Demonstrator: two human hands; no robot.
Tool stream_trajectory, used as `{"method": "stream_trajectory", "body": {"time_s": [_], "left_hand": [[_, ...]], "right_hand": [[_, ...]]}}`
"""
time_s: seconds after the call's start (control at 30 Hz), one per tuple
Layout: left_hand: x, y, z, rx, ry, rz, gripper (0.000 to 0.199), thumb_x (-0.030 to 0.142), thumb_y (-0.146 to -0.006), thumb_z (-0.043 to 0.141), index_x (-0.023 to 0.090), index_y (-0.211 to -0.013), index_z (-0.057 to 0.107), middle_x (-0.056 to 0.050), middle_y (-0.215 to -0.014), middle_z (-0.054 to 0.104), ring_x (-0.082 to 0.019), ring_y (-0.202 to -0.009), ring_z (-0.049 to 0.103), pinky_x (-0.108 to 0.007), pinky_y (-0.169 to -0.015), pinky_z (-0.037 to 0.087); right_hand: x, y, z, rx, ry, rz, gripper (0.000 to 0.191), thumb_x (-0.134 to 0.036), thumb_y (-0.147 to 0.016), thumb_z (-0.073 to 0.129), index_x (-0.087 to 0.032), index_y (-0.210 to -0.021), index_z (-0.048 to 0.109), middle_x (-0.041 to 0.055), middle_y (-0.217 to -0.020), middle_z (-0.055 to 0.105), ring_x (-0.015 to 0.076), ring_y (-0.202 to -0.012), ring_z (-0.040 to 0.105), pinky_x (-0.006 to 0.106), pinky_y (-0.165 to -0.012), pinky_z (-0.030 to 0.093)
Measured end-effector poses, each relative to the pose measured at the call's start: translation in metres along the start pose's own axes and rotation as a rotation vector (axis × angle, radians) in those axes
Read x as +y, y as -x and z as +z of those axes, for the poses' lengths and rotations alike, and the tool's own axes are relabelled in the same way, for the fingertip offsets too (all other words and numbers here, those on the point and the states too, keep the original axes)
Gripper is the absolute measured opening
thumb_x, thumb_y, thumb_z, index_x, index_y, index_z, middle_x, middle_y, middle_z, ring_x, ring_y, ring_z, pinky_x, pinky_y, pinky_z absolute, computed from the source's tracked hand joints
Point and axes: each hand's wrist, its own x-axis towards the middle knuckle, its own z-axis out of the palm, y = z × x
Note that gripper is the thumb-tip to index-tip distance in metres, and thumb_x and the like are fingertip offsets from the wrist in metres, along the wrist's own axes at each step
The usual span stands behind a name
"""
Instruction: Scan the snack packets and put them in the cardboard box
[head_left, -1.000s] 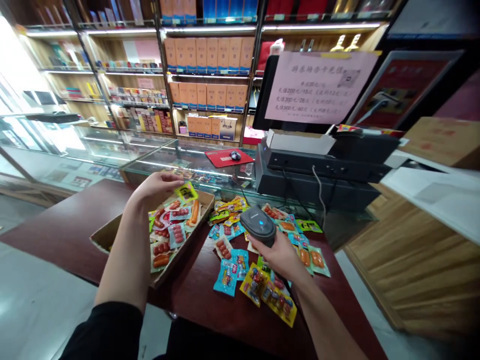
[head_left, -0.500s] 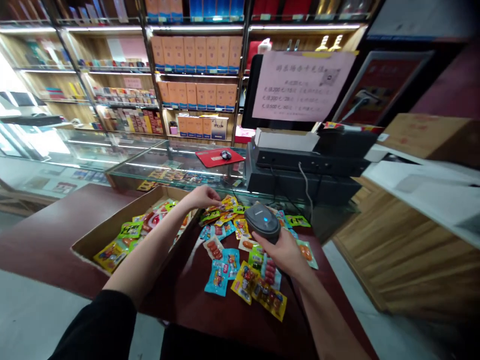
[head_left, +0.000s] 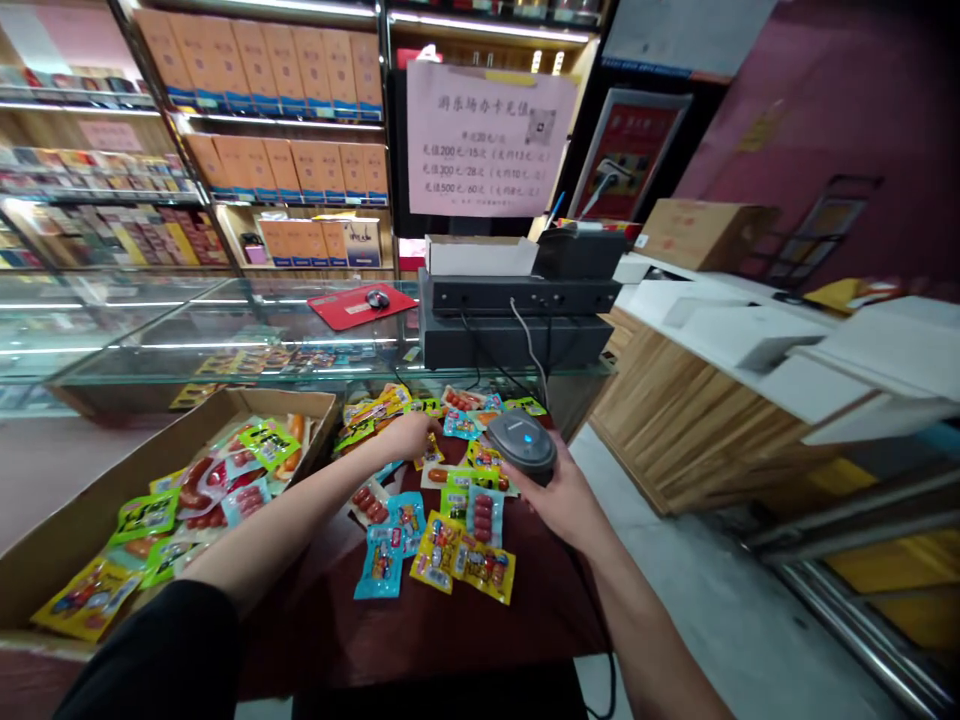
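Note:
My right hand [head_left: 559, 490] is wrapped round a dark grey handheld barcode scanner [head_left: 523, 442], which shows a small blue light. It hovers over the right side of the dark red table [head_left: 315, 640]. Across from it, my left hand [head_left: 409, 437] has its fingers curled down onto a small yellow snack packet [head_left: 430, 453]; the fingertips are partly hidden. Nearer me lie a blue packet [head_left: 380, 560], a yellow sausage packet [head_left: 486, 568] and a clear-fronted packet of small sausages [head_left: 485, 515]. Behind the left hand is a pile of yellow and green packets [head_left: 375, 408].
An open cardboard box [head_left: 217, 400] of mixed sausage packets stands at the left, under my forearm. Beyond the table is a glass display counter [head_left: 247, 320] with a red mouse pad [head_left: 349, 308] and a black cash-register base [head_left: 517, 340]. A wooden-sided counter [head_left: 660, 420] stands right.
The view has swung to the right. My left hand has moved from the back pile toward me, onto a yellow packet beside the scanner. My right hand still holds the scanner.

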Motion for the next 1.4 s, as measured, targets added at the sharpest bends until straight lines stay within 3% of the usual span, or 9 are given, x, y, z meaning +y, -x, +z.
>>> {"method": "stream_trajectory", "body": {"time_s": [0.13,0.3,0.47,0.6,0.83,0.93,1.07,1.4], "left_hand": [[-0.008,0.006,0.013,0.044,-0.122,0.012,0.049,0.020,-0.076,0.058,0.013,-0.125,0.061,-0.015,-0.118,0.064,-0.027,-0.109,0.060,-0.033,-0.094,0.045],[-0.003,0.011,0.015,0.055,-0.168,-0.020,0.061,0.022,-0.074,0.062,0.009,-0.133,0.052,-0.018,-0.116,0.061,-0.029,-0.106,0.059,-0.035,-0.092,0.045],[0.001,0.011,0.010,0.064,-0.248,-0.073,0.053,0.028,-0.073,0.066,0.010,-0.123,0.061,-0.017,-0.106,0.064,-0.031,-0.107,0.057,-0.037,-0.092,0.044],[-0.005,0.010,0.002,0.003,-0.212,-0.127,0.042,0.039,-0.067,0.073,0.014,-0.101,0.070,-0.015,-0.099,0.067,-0.029,-0.100,0.060,-0.034,-0.087,0.046],[-0.030,0.004,-0.022,0.002,0.227,-0.225,0.025,0.031,-0.062,0.077,0.017,-0.082,0.072,-0.003,-0.073,0.068,-0.018,-0.072,0.063,-0.024,-0.062,0.045],[-0.036,0.005,-0.031,0.038,0.576,-0.247,0.036,0.039,-0.056,0.082,0.016,-0.080,0.069,0.000,-0.065,0.065,-0.014,-0.061,0.060,-0.023,-0.057,0.046],[-0.030,0.008,-0.037,-0.072,0.996,-0.247,0.054,0.042,-0.042,0.088,0.016,-0.083,0.065,0.003,-0.062,0.063,-0.013,-0.057,0.059,-0.025,-0.054,0.050],[-0.013,0.016,-0.044,-0.201,1.095,-0.243,0.058,0.037,-0.037,0.090,0.014,-0.086,0.068,-0.001,-0.070,0.070,-0.016,-0.066,0.065,-0.024,-0.055,0.052]], "right_hand": [[0.001,0.007,-0.002,0.022,0.002,0.049,0.033,-0.039,-0.077,0.068,-0.018,-0.104,0.066,0.0076,-0.087,0.074,0.0261,-0.088,0.069,0.036,-0.073,0.056],[0.005,0.011,0.008,-0.023,0.034,0.092,0.029,-0.040,-0.078,0.067,-0.019,-0.098,0.068,0.0085,-0.094,0.074,0.0256,-0.087,0.069,0.035,-0.073,0.054],[0.010,0.014,0.017,-0.103,0.071,0.130,0.033,-0.043,-0.080,0.064,-0.017,-0.100,0.068,0.0100,-0.098,0.074,0.0273,-0.092,0.068,0.037,-0.077,0.053],[0.006,0.016,0.022,-0.134,0.013,0.163,0.034,-0.042,-0.079,0.064,-0.017,-0.103,0.067,0.0092,-0.095,0.075,0.0266,-0.093,0.069,0.036,-0.077,0.054],[0.000,0.027,0.033,-0.159,-0.068,0.231,0.030,-0.041,-0.077,0.066,-0.019,-0.098,0.066,0.0070,-0.086,0.075,0.0266,-0.086,0.071,0.037,-0.075,0.057],[-0.001,0.032,0.038,-0.140,-0.079,0.229,0.034,-0.039,-0.075,0.069,-0.020,-0.104,0.066,0.0070,-0.086,0.075,0.0282,-0.090,0.071,0.039,-0.077,0.057],[-0.005,0.034,0.042,-0.158,-0.104,0.224,0.036,-0.041,-0.075,0.069,-0.021,-0.105,0.067,0.0071,-0.085,0.075,0.0290,-0.093,0.070,0.041,-0.078,0.057],[-0.002,0.033,0.042,-0.087,-0.125,0.218,0.038,-0.042,-0.075,0.070,-0.019,-0.105,0.067,0.0090,-0.088,0.075,0.0288,-0.090,0.071,0.039,-0.074,0.058]]}}
